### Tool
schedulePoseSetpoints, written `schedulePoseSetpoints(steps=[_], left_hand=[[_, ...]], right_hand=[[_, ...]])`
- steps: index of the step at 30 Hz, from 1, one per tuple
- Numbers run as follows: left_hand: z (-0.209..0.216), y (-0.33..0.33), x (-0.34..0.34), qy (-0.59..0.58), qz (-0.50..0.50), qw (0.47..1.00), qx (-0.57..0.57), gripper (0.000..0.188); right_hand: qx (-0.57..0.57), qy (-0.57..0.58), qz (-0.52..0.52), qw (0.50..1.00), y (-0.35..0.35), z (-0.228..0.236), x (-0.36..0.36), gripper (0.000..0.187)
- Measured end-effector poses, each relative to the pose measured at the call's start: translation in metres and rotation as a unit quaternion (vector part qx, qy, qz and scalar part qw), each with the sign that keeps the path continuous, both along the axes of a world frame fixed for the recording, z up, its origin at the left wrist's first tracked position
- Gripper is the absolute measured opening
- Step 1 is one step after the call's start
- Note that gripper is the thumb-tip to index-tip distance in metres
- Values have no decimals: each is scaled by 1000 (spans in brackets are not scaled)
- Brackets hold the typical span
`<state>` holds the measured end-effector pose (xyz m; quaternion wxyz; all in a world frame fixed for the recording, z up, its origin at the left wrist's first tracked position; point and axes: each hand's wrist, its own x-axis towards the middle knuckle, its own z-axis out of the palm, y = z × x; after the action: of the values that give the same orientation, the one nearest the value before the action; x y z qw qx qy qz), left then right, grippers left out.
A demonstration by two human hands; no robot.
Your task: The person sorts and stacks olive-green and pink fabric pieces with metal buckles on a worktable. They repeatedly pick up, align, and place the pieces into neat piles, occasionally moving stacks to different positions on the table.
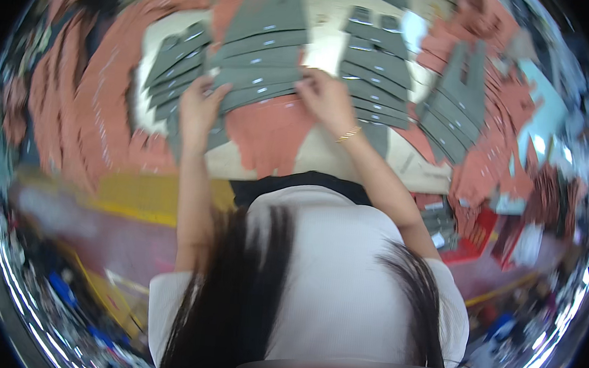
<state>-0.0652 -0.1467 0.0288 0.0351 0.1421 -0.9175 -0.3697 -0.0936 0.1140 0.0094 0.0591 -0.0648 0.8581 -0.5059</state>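
Note:
Grey-green cut fabric pieces [261, 76] lie overlapped in a fan at the middle of the pale table [327, 160], each with a small white tag. My left hand [201, 107] is at the left edge of this fan, thumb and fingers apart. At the right edge, my right hand [327, 98] has its fingers curled and pinched on the edge of a green piece; its fingertips are partly hidden. A gold bracelet [348, 134] is on my right wrist. Just below the fan lies a salmon fabric piece [271, 132].
More green pieces are fanned out in a left stack [179, 64], a right stack [376, 69] and a far-right stack [456, 107]. Salmon fabric heaps [101, 93] cover the left side, with others [498, 141] on the right. A red box [476, 234] stands beyond the table's near right edge.

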Motion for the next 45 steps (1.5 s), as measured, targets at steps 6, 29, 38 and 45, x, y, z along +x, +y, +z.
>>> schedulePoseSetpoints(steps=[6, 29, 38, 45], left_hand=[[3, -4, -11, -46, -12, 997, 66, 41], [28, 5, -28, -147, -1, 899, 411, 48], [51, -3, -6, -252, 17, 800, 545, 37], [114, 10, 25, -268, 13, 792, 548, 44]], right_hand=[[-111, -85, -58, 988, -2, -13, -3, 26], [114, 290, 35, 949, -47, 10, -23, 44], [199, 428, 60, 879, -62, 8, -49, 26], [205, 466, 79, 857, -63, 9, -49, 22]])
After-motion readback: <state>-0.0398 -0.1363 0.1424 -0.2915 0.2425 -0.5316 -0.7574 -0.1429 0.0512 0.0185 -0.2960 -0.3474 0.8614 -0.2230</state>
